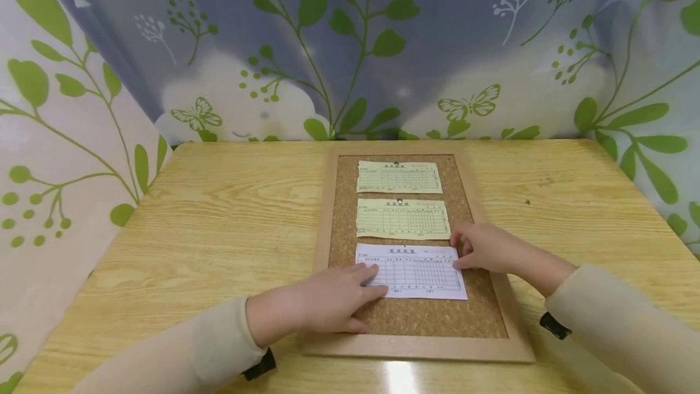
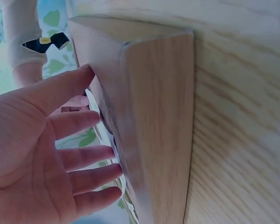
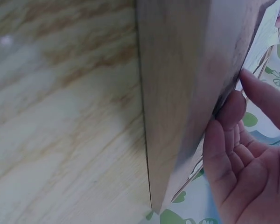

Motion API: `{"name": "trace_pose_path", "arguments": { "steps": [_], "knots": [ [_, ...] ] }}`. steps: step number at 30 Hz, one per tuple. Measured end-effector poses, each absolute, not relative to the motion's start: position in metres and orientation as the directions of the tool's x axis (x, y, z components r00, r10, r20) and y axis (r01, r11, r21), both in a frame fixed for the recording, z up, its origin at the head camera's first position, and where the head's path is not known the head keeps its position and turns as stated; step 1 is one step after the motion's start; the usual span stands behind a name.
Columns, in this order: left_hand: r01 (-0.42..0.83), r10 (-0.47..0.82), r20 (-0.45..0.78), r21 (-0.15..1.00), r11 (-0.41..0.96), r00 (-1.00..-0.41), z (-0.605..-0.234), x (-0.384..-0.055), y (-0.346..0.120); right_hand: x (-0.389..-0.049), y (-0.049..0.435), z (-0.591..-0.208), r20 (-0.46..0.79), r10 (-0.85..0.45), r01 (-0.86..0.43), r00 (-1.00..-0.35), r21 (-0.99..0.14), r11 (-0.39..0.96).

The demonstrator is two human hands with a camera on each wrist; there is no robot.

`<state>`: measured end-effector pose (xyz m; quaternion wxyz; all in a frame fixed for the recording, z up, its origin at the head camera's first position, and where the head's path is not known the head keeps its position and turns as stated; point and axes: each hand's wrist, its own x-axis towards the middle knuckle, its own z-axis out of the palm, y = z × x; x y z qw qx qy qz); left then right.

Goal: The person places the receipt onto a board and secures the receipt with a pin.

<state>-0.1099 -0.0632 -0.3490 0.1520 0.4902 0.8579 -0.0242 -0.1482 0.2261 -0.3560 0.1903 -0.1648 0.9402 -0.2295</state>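
A white printed form slip [image 1: 423, 275] lies lowest on a wood-framed cork board [image 1: 432, 320]. My left hand [image 1: 336, 298] rests on the slip's left part, fingers spread and fairly straight; in the left wrist view its thumb [image 2: 77, 81] is near the frame. At the slip's right edge, my right hand [image 1: 483, 248] touches the paper with its thumb, while its bent fingers rest near the upper right corner. A gap shows between thumb and index finger. Above are two pale yellow form slips, one in the middle [image 1: 401, 221] and one at the top [image 1: 399, 179].
Small pins show at the top edges of the yellow slips. The board lies on a wood-grain table [image 1: 219, 217]. Behind it hangs a leaf-patterned curtain [image 1: 350, 78]. A small dark speck [image 1: 527, 202] lies on the table, right of the board.
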Motion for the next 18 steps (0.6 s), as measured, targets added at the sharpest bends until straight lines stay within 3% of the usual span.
{"name": "trace_pose_path", "arguments": {
  "steps": [18],
  "knots": [
    [0.817,0.794,-0.291,0.068,0.573,-0.533,-0.352,-0.121,-0.067,-0.15,0.227,-0.357,-0.283,-0.429,-0.24,-0.858,-0.518,0.821]
  ]
}}
